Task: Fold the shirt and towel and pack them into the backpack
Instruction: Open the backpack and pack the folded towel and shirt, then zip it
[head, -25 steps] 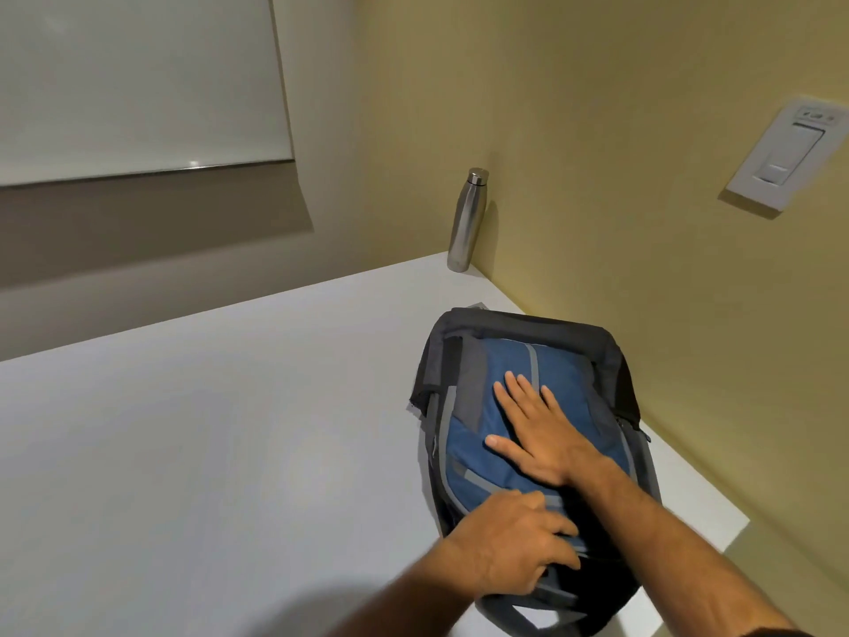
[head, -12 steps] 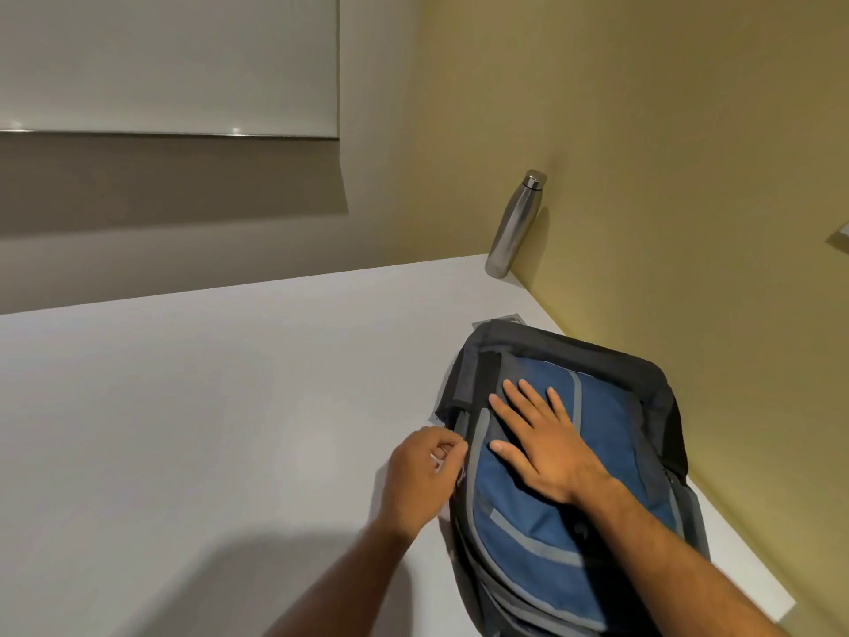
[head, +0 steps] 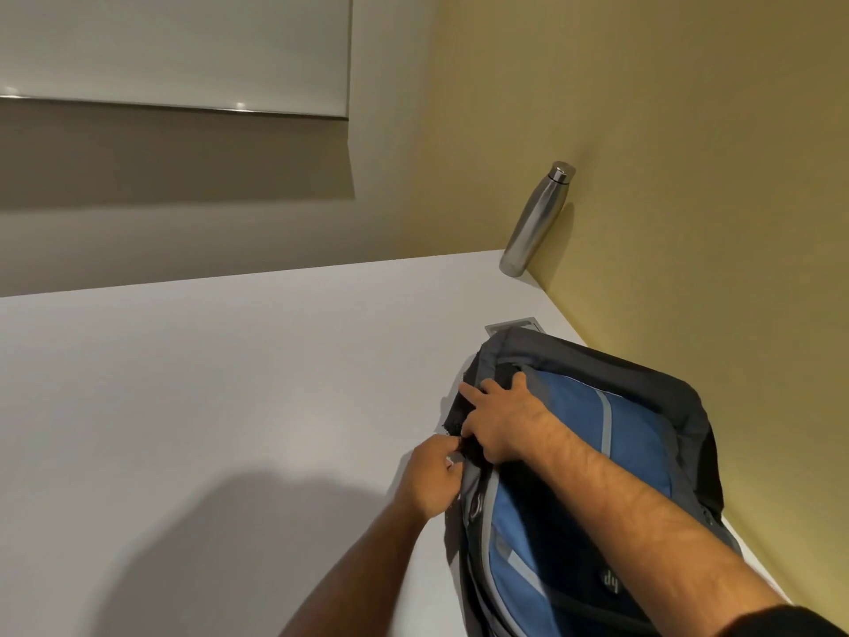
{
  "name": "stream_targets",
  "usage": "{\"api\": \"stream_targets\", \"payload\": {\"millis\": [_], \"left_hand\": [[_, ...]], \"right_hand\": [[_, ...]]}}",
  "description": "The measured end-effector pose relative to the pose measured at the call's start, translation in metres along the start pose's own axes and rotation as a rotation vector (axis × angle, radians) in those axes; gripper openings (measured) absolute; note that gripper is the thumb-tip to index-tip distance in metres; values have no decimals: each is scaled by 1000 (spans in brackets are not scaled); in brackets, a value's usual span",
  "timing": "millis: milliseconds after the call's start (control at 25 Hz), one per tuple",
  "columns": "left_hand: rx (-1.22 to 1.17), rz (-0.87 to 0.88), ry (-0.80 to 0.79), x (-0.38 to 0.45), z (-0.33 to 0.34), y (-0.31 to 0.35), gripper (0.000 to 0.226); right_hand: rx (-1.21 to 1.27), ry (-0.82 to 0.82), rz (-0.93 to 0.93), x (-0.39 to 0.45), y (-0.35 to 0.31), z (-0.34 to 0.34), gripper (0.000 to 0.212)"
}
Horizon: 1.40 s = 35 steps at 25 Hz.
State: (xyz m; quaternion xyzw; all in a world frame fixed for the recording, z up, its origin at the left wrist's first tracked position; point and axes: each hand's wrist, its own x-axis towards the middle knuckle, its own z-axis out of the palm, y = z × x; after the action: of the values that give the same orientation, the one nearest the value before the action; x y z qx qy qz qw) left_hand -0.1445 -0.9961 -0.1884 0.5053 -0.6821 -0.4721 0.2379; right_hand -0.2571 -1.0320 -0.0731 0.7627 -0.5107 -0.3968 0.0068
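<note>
A blue and grey backpack (head: 574, 475) lies flat on the white table (head: 229, 383) near the right wall. My left hand (head: 434, 480) pinches something small at the backpack's left edge, likely a zip pull, though my fingers hide it. My right hand (head: 500, 420) grips the backpack's left rim just above, fingers curled over the dark fabric and index finger pointing left. Neither the shirt nor the towel is in view.
A steel bottle (head: 535, 220) stands at the table's far right corner against the yellow wall (head: 689, 177). A small metal plate (head: 512, 325) is set in the table just beyond the backpack. The table's right edge runs close beside the backpack.
My right hand has slid from lying flat on the blue panel to gripping the backpack's left rim. My left hand stays at the left edge, pinching. The view has moved closer.
</note>
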Motion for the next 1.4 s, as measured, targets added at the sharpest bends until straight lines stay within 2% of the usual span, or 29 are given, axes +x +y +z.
{"api": "stream_targets", "payload": {"millis": [120,360,640,760,920,1160,1400], "left_hand": [[50,-23,-6,8,3,1,21],[135,-76,38,14,7,4,21],[417,92,-156,15,-12,-3,21],[411,139,-187,14,-21,-6,10],[491,229,-200,13,-31,-6,11],[440,239,-139,15,-33,-3,14],[309,300,-187,-6,-38,-31,11]], "right_hand": [[-70,-23,7,8,-4,-8,36],[-53,69,-101,15,3,-13,23],[-11,178,-119,11,11,4,23],[40,213,-120,6,14,6,25],[95,244,-112,1,15,9,26],[167,294,-81,0,18,16,28],[155,300,-44,2,13,19,28]]}}
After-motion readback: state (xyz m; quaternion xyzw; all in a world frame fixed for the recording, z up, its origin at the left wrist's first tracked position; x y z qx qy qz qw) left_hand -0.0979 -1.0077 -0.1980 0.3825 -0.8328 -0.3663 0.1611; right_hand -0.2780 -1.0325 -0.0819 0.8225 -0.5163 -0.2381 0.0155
